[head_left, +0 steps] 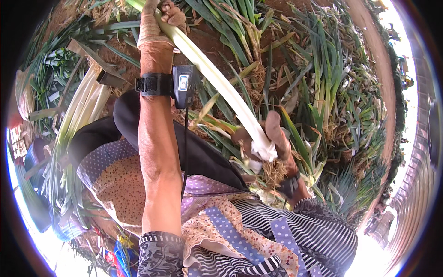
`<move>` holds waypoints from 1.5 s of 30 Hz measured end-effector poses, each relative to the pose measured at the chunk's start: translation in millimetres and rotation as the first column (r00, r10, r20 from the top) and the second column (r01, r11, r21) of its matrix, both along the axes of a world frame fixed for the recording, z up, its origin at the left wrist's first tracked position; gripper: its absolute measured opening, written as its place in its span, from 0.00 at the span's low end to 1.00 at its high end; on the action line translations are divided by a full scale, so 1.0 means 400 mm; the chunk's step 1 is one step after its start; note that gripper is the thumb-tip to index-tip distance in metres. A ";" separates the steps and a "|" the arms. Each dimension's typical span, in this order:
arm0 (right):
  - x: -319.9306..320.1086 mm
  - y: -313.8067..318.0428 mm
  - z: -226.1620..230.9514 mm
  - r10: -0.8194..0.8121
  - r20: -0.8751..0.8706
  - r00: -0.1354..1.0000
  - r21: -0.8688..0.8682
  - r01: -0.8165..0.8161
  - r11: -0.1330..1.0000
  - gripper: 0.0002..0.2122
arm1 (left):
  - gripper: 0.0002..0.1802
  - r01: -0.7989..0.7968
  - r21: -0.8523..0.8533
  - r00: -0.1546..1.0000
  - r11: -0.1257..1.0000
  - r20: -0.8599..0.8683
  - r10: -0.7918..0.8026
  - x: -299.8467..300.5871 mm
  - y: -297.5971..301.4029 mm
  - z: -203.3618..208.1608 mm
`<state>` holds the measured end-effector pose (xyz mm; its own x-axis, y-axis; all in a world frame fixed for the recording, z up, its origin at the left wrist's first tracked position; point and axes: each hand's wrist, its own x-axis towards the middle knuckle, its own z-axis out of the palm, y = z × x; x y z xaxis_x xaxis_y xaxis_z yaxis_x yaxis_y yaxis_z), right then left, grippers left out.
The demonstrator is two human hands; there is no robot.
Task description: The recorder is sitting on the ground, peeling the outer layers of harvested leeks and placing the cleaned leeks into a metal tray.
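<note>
A long green onion point(217, 83) with a white shaft lies slantwise across the view, its green end at the top and its stringy roots point(274, 171) at the lower right. High up, my left hand point(156, 25), in a brownish glove, is closed round the shaft near the green part. My right hand point(278, 134), also gloved, grips the white base just above the roots, with its thumb along one side. Loose white skin point(264, 151) hangs at that end. The right fingers are partly hidden behind the shaft.
Bundled white-stemmed onions point(85, 101) rest at the left in a metal frame point(99, 62). Unpeeled green onions point(327, 69) and dry leaves cover the ground at the right. My left wrist carries a strapped black box point(184, 85) with a cable. A blue bag point(122, 254) lies lower left.
</note>
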<state>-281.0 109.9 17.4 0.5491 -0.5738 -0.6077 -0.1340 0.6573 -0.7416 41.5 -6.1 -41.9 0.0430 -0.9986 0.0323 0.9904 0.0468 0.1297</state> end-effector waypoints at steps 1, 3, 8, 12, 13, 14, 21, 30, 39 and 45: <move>-0.013 0.037 0.009 -0.079 0.036 0.996 0.120 0.074 0.990 0.43 | 0.19 -0.049 0.055 0.992 0.997 0.122 0.042 0.007 0.004 -0.014; -0.047 0.072 0.027 -0.167 -0.011 0.986 0.101 0.167 0.981 0.41 | 0.19 -0.044 0.091 0.990 0.995 0.138 0.031 -0.008 -0.001 -0.034; -0.253 0.199 0.009 -0.229 -0.563 0.794 -0.230 0.116 0.966 0.21 | 0.19 -0.417 0.483 0.902 0.770 0.321 0.288 0.015 -0.018 -0.040; -0.555 0.236 0.030 -0.241 -0.163 0.957 -0.155 0.217 0.964 0.11 | 0.19 -0.525 0.322 0.850 0.788 0.241 0.468 0.160 0.023 -0.054; -0.526 0.213 0.014 -0.392 -0.271 0.879 -0.072 0.388 0.919 0.16 | 0.20 -0.560 0.362 0.827 0.745 0.303 0.474 0.104 0.005 -0.031; -0.491 0.159 -0.009 -0.216 -0.539 0.815 -0.222 0.110 0.969 0.24 | 0.20 -0.539 0.236 0.829 0.809 0.321 0.458 0.108 0.019 -0.027; -0.174 -0.025 -0.036 -0.475 -0.542 0.693 -0.834 -0.515 0.200 0.34 | 0.21 -0.538 0.187 0.800 0.822 0.422 0.427 0.068 0.032 0.027; -0.073 -0.106 -0.081 -0.137 -0.715 0.686 -0.685 -0.726 -0.062 0.16 | 0.21 -0.504 0.249 0.853 0.827 0.296 0.430 0.061 0.021 0.022; -0.461 0.039 -0.299 -0.176 -0.959 0.222 -0.264 -0.473 0.841 0.16 | 0.26 -0.689 0.366 0.708 0.625 0.524 0.474 0.037 0.008 0.054; -0.234 -0.039 -0.115 -0.470 -0.630 0.619 -0.774 -0.449 0.446 0.35 | 0.32 -0.718 0.467 0.695 0.516 0.517 0.500 -0.001 0.027 0.091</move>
